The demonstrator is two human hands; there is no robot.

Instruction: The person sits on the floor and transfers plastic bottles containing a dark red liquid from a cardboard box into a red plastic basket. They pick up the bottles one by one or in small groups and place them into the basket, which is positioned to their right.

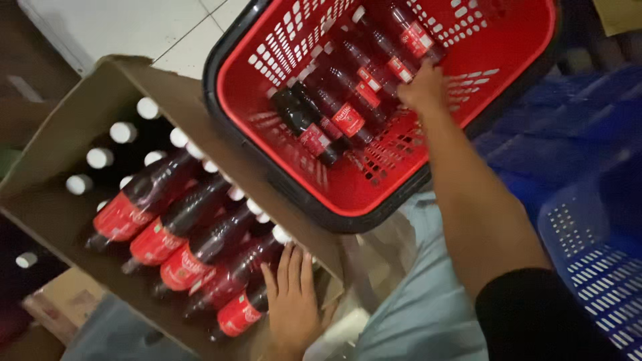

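An open brown cardboard box (pixel 60 200) sits at the left, packed with dark soda bottles (pixel 200 247) lying side by side, each wrapped in a red label (pixel 154 244) and topped by a white cap. More dark bottles with red labels (pixel 348 119) lie in the red basket (pixel 495 80) at upper right.

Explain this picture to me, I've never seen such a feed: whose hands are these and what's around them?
One picture, from a camera on the person's head, looking down at their own bare hands. The right hand reaches into a red basket and rests on dark bottles with red labels lying there; whether it grips one is unclear. The left hand lies flat on more such bottles lying in an open cardboard box. White caps of upright bottles show deeper in the box. Blue crates stand at the right.
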